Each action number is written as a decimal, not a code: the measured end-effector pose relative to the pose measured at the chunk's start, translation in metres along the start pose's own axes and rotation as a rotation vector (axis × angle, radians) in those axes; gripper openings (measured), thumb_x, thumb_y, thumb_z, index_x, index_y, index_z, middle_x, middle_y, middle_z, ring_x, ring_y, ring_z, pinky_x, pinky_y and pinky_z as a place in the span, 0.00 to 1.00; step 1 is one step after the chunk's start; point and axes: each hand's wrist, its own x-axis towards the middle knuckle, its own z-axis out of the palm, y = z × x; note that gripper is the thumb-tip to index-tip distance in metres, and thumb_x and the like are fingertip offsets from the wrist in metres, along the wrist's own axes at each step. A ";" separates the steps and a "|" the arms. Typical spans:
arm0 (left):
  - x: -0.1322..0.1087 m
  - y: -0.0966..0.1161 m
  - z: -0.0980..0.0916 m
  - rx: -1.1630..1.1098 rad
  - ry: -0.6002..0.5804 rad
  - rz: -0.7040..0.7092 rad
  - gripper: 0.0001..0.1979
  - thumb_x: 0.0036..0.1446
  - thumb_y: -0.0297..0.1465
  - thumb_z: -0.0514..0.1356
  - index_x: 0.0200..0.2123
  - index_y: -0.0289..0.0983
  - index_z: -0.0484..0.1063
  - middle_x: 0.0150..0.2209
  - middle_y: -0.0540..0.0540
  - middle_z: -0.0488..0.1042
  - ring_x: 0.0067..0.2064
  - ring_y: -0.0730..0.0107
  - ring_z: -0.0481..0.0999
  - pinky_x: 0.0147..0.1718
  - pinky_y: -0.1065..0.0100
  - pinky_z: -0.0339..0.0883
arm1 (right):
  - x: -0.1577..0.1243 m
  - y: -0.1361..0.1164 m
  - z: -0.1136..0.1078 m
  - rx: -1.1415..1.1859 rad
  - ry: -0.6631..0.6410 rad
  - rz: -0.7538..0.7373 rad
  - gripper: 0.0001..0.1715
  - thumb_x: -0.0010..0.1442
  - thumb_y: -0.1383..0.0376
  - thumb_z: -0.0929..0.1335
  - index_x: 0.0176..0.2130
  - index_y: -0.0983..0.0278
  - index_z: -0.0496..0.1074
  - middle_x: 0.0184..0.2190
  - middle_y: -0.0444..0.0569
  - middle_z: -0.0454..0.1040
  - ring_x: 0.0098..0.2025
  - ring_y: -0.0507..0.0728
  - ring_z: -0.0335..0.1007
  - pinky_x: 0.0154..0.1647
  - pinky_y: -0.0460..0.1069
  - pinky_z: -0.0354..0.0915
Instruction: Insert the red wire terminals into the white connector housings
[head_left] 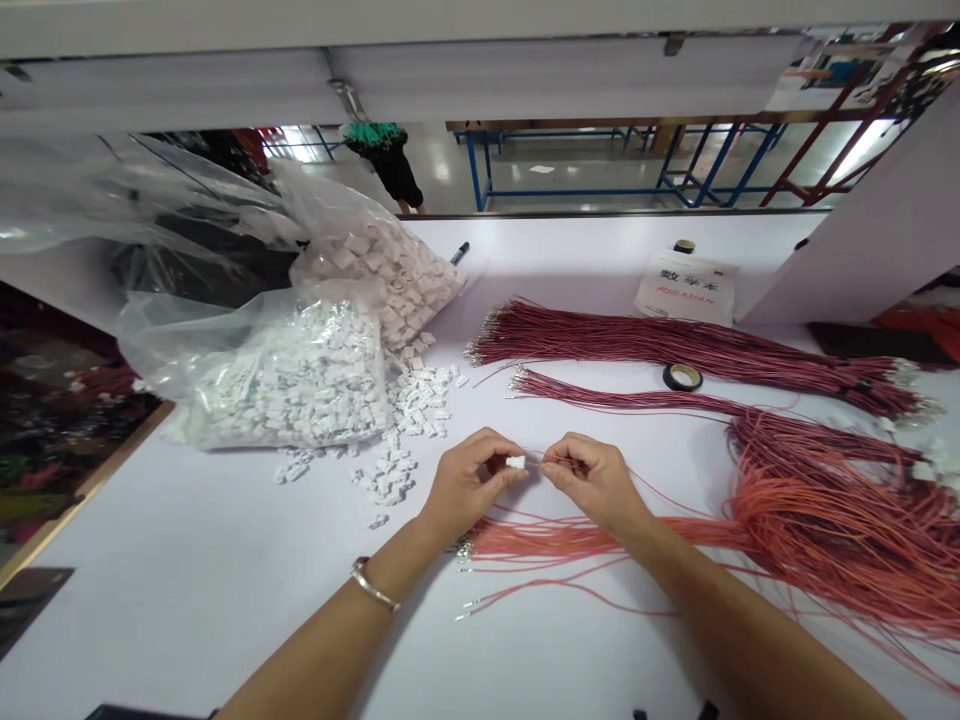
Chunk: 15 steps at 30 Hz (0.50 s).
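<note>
Connector housing (516, 462) sits, in the head view, pinched between thumb and forefinger of the left hand (469, 482), above the white tabletop (225, 590). Its long axis seems to run left to right, one end facing the right hand (592, 477), whose fingertips grip a thin red wire (654, 487) just beside it. The wire's tip points toward the housing; whether they touch, I cannot tell. The left hand is nearer, holding the piece, which looks white, small, blocky and plastic.
</note>
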 end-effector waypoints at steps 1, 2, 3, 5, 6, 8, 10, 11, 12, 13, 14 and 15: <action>0.000 0.000 0.000 -0.001 -0.004 -0.005 0.10 0.57 0.37 0.66 0.38 0.37 0.79 0.31 0.45 0.77 0.30 0.69 0.73 0.30 0.69 0.67 | 0.000 0.001 0.000 0.005 0.005 0.001 0.10 0.56 0.60 0.69 0.27 0.64 0.73 0.22 0.42 0.65 0.24 0.49 0.56 0.25 0.45 0.54; -0.001 -0.001 -0.001 -0.002 -0.008 -0.012 0.10 0.58 0.36 0.65 0.38 0.37 0.79 0.31 0.45 0.77 0.31 0.69 0.74 0.30 0.69 0.67 | 0.000 0.001 0.000 0.009 0.009 0.000 0.10 0.56 0.60 0.69 0.28 0.64 0.73 0.22 0.42 0.65 0.24 0.49 0.56 0.25 0.45 0.54; -0.001 -0.001 -0.001 -0.005 -0.013 -0.021 0.10 0.59 0.36 0.64 0.40 0.37 0.79 0.31 0.46 0.76 0.31 0.69 0.74 0.31 0.69 0.67 | 0.000 0.002 0.000 0.011 0.011 -0.001 0.10 0.56 0.61 0.69 0.28 0.64 0.73 0.22 0.42 0.65 0.24 0.49 0.56 0.25 0.45 0.54; -0.002 -0.002 -0.002 -0.022 -0.028 -0.037 0.12 0.62 0.35 0.61 0.44 0.36 0.79 0.28 0.47 0.75 0.30 0.70 0.74 0.32 0.69 0.67 | 0.000 0.002 0.000 0.016 0.018 -0.002 0.10 0.56 0.61 0.69 0.28 0.64 0.73 0.22 0.41 0.65 0.24 0.49 0.56 0.25 0.45 0.54; -0.003 -0.003 -0.002 -0.035 -0.040 -0.046 0.13 0.63 0.34 0.59 0.47 0.36 0.78 0.27 0.48 0.74 0.29 0.70 0.74 0.32 0.69 0.67 | 0.000 0.002 0.000 0.019 0.020 -0.003 0.10 0.56 0.61 0.69 0.28 0.64 0.73 0.22 0.41 0.65 0.24 0.49 0.56 0.25 0.45 0.54; -0.003 -0.003 -0.003 -0.059 -0.075 -0.059 0.14 0.65 0.34 0.57 0.49 0.36 0.77 0.26 0.50 0.72 0.28 0.71 0.73 0.32 0.69 0.67 | 0.000 0.003 0.000 0.022 0.021 -0.007 0.10 0.56 0.60 0.69 0.28 0.65 0.73 0.22 0.42 0.65 0.24 0.49 0.56 0.25 0.45 0.54; -0.003 -0.002 -0.003 -0.064 -0.105 -0.057 0.14 0.65 0.35 0.56 0.47 0.36 0.77 0.27 0.49 0.72 0.29 0.70 0.73 0.32 0.69 0.67 | 0.000 0.003 0.000 0.022 0.022 -0.017 0.11 0.57 0.60 0.69 0.27 0.65 0.73 0.22 0.42 0.65 0.23 0.49 0.56 0.24 0.45 0.54; -0.003 -0.002 -0.003 -0.063 -0.115 -0.051 0.14 0.65 0.36 0.56 0.45 0.36 0.78 0.28 0.48 0.73 0.29 0.70 0.73 0.32 0.69 0.67 | 0.000 0.003 0.000 0.021 0.020 -0.022 0.11 0.57 0.60 0.69 0.27 0.65 0.73 0.21 0.42 0.65 0.23 0.49 0.56 0.24 0.45 0.54; -0.003 -0.001 -0.002 -0.063 -0.122 -0.042 0.14 0.66 0.36 0.56 0.45 0.36 0.78 0.29 0.48 0.73 0.30 0.70 0.73 0.32 0.69 0.67 | 0.000 0.003 0.000 0.019 0.017 -0.026 0.12 0.57 0.59 0.69 0.27 0.65 0.73 0.21 0.42 0.65 0.23 0.49 0.56 0.24 0.45 0.54; -0.002 -0.001 -0.002 -0.065 -0.128 -0.034 0.14 0.66 0.36 0.55 0.44 0.36 0.78 0.29 0.47 0.73 0.30 0.70 0.73 0.32 0.69 0.67 | 0.000 0.003 0.000 0.017 0.012 -0.029 0.12 0.57 0.59 0.69 0.27 0.65 0.73 0.21 0.42 0.65 0.23 0.49 0.56 0.24 0.45 0.54; -0.002 -0.001 -0.002 -0.070 -0.132 -0.029 0.14 0.66 0.35 0.55 0.45 0.35 0.78 0.30 0.46 0.73 0.30 0.70 0.73 0.33 0.69 0.67 | 0.000 0.002 0.000 0.013 0.008 -0.032 0.12 0.57 0.59 0.69 0.27 0.64 0.73 0.21 0.42 0.65 0.23 0.49 0.56 0.24 0.45 0.54; -0.002 -0.001 -0.002 -0.079 -0.136 -0.024 0.14 0.66 0.35 0.54 0.46 0.35 0.77 0.30 0.46 0.73 0.30 0.70 0.73 0.33 0.69 0.67 | 0.000 0.002 0.000 0.010 0.004 -0.035 0.12 0.57 0.59 0.69 0.27 0.64 0.73 0.21 0.42 0.65 0.23 0.49 0.57 0.24 0.45 0.54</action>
